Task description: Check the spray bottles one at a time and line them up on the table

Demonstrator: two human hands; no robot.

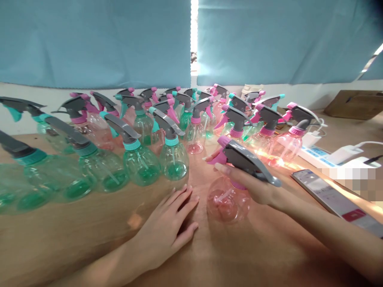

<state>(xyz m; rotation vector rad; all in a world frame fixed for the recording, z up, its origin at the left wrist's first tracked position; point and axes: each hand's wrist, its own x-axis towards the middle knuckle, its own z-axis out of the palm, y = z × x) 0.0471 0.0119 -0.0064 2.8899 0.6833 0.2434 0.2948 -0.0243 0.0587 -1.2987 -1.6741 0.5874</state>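
Note:
My right hand (248, 179) is wrapped round the neck and trigger of a pink spray bottle (226, 203). This bottle has a clear pink body and a grey and pink spray head, its nozzle pointing left and away from me. Whether its base touches the table cannot be made out. My left hand (167, 225) lies flat on the wooden table (113, 243), fingers stretched out and holding nothing, just left of that bottle. Nearest beyond its fingertips stands a green spray bottle (175, 161) with a turquoise collar.
Several green spray bottles (140, 167) line the left, with more pink and green ones behind. At right are a phone (335, 199), a white power strip (317, 155) with plugs and cables, and a cardboard box (354, 104). Blue blinds (95, 44) hang at the back.

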